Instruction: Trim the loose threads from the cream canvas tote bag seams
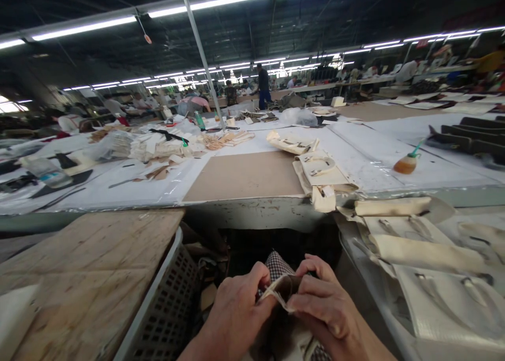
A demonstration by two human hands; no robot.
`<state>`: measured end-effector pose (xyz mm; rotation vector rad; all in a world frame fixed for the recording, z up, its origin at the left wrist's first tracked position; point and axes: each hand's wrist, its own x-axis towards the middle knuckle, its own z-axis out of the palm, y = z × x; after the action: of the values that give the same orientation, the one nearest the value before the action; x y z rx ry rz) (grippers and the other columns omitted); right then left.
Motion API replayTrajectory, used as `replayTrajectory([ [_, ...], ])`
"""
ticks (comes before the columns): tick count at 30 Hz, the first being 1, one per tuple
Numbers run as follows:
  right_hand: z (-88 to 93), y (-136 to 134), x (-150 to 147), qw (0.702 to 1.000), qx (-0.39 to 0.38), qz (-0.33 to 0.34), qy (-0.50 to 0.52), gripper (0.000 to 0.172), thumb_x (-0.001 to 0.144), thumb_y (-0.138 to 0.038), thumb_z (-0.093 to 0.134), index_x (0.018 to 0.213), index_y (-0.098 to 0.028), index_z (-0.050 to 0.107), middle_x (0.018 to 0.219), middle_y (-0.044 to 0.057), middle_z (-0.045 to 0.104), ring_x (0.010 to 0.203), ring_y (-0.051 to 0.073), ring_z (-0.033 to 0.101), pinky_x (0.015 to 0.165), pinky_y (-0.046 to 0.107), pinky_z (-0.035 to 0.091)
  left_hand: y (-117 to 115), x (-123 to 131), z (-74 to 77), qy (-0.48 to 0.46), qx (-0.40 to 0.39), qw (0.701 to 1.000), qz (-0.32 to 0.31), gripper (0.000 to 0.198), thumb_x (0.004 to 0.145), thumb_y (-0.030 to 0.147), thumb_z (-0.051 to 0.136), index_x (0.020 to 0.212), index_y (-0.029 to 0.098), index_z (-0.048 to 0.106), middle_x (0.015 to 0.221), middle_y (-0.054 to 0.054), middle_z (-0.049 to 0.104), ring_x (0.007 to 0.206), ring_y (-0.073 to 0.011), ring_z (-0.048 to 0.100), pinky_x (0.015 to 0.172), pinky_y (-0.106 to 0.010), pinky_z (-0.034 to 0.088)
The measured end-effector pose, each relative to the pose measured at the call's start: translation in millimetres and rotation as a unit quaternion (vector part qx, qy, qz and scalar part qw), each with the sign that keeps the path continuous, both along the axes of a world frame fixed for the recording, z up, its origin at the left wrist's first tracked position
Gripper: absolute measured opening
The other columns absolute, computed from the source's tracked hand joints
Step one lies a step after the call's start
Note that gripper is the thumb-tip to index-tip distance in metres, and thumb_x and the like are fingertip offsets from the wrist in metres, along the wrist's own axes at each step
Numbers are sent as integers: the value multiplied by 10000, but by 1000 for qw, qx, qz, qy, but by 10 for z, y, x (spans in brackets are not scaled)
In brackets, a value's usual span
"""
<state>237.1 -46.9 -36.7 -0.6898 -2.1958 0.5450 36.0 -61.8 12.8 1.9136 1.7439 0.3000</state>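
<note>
Low in the middle of the head view, my left hand (240, 311) pinches the left side of a cream bag piece (281, 291) with a brown inside. Opposite it, my right hand (325, 303) grips the other side of the same rim, fingers curled and pressed together. The piece's lower part is blurred and partly hidden by my hands. Behind it shows brown-and-white checked cloth (277, 263). To my right lie several cream bags with handles (437, 292), overlapping one another.
A grey plastic basket (169, 303) stands at my left beside a wooden board (90, 261). Ahead, the white worktable (355, 145) carries a brown sheet (244, 177), more cream bags (321, 169), a glue bottle (405, 164) and scraps (153, 148). A person (263, 84) stands farther back.
</note>
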Motion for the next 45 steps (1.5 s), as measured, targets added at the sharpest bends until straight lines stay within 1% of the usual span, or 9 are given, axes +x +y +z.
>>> replayTrajectory([
  [4,-8,-10,0,999,-35,-19,11,154,975,-179,519,848,-220,596,761,1,497,867,198,521,973,450,409,4,-9,3,-9,7,1000,0,90,834,275,576,775,220,536,678,66,567,641,-147,520,614,-241,300],
  [9,-94,-60,-21,993,-54,-86,66,127,959,-148,525,910,-217,619,861,40,527,1049,231,542,878,325,507,7,-68,-2,-26,5,999,-19,89,804,257,657,821,223,577,726,80,612,691,-137,563,628,-224,325],
  [17,-197,-74,-115,982,-9,-157,103,155,940,-120,521,947,-213,645,977,64,555,1003,202,619,825,259,555,-2,-12,-1,51,-1,995,-87,47,891,202,634,933,207,654,919,23,740,857,-188,688,750,-253,433],
  [24,-291,-82,-183,972,16,-194,133,166,912,-95,548,973,-197,664,1006,76,571,944,196,646,809,263,577,-3,3,-28,123,7,981,-148,83,940,220,592,977,181,656,947,-19,758,862,-236,724,723,-303,509],
  [28,-244,-94,-212,966,16,-207,156,164,918,-96,550,959,-200,670,987,67,572,897,179,652,770,243,582,-4,5,-88,146,34,975,-164,88,947,230,590,995,180,644,920,-14,765,827,-234,736,668,-289,516],
  [33,-210,-91,-256,959,17,-221,178,165,923,-95,545,942,-196,673,953,57,576,860,164,650,743,227,580,-24,9,-183,171,106,956,-213,170,1002,194,454,1022,199,623,845,3,743,722,-203,731,559,-268,479],
  [40,-236,-91,-276,956,-15,-239,168,125,933,-134,555,912,-198,660,913,45,581,813,160,657,713,239,579,-12,-9,-214,179,230,914,-283,176,908,68,474,799,175,560,630,11,666,510,-180,650,458,-281,402],
  [43,-209,-98,-257,956,-13,-243,163,128,934,-142,551,892,-198,659,888,40,588,780,156,660,680,232,573,15,25,-187,197,248,905,-285,221,899,76,460,729,187,548,593,4,652,501,-196,647,459,-284,404],
  [45,-191,-102,-244,954,-9,-249,164,129,931,-144,552,884,-195,661,879,39,588,762,154,661,658,225,570,42,63,-169,181,239,917,-262,240,926,107,441,740,189,568,621,-2,672,540,-196,668,489,-278,436],
])
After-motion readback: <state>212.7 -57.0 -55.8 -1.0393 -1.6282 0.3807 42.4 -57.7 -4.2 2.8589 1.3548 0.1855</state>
